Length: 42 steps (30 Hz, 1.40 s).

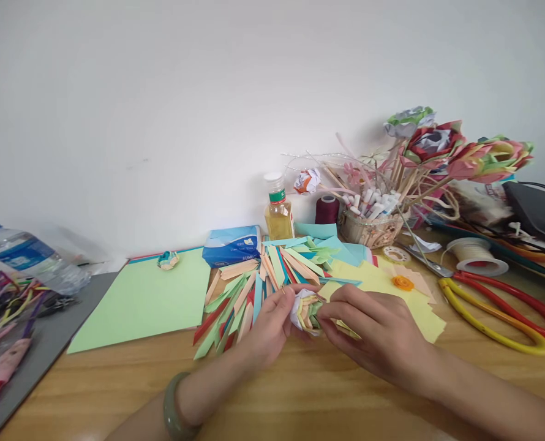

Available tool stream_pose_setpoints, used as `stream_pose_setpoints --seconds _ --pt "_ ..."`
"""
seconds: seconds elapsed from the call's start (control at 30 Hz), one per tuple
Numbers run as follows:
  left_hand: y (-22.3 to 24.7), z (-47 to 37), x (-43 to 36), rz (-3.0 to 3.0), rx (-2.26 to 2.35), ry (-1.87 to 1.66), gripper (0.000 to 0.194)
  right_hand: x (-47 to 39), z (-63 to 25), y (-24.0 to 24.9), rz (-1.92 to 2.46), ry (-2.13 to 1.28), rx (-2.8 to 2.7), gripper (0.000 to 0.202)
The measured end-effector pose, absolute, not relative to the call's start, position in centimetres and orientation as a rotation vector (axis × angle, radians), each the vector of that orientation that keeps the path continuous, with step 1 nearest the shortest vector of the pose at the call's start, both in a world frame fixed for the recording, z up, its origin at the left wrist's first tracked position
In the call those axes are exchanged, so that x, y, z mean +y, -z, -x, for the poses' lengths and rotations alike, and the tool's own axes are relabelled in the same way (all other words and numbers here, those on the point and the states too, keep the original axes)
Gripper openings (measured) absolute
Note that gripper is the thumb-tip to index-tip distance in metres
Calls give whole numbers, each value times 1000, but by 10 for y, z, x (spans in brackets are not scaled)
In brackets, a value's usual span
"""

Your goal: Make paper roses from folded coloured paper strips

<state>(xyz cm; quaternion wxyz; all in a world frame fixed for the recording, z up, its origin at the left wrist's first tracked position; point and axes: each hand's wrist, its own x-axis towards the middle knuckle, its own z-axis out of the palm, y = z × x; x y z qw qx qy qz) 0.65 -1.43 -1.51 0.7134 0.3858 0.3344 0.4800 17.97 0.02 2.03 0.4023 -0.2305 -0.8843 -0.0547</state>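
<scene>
Between my two hands, just above the wooden table, is a folded paper flower [307,311] in white, yellow, peach and green. My left hand [275,321] grips its left side, thumb in front and fingers partly hidden behind. At its right edge, the closed fingertips of my right hand [362,321] pinch the green folds. Many folded paper strips [240,300] in green, peach, red and blue lie fanned out behind and left of the hands. Yellow paper sheets [368,278] spread out behind my right hand, with a small orange paper rose [402,282] on them.
Green paper [148,306] lies left with a small paper flower [168,260]. A tissue pack [233,245], glue bottle [279,211] and basket [373,229] of paper flowers stand along the wall. Large scissors [497,306] and a spool [477,256] are right; a water bottle [33,257] is far left.
</scene>
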Motion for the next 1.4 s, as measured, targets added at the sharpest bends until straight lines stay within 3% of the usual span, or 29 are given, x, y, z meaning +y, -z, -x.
stream_pose_setpoints --seconds 0.4,0.7,1.13,1.4 --pt "14 -9 -15 -813 729 -1104 35 1 -179 -21 604 255 -2249 15" --pt "12 -8 -11 -725 723 -1101 38 2 -180 -23 571 126 -2229 12" --pt "12 -8 -11 -732 783 -1126 42 3 -182 -33 651 -521 -2088 12" --pt "10 -6 -10 -788 653 -1170 29 0 -181 -37 868 -756 -2002 17"
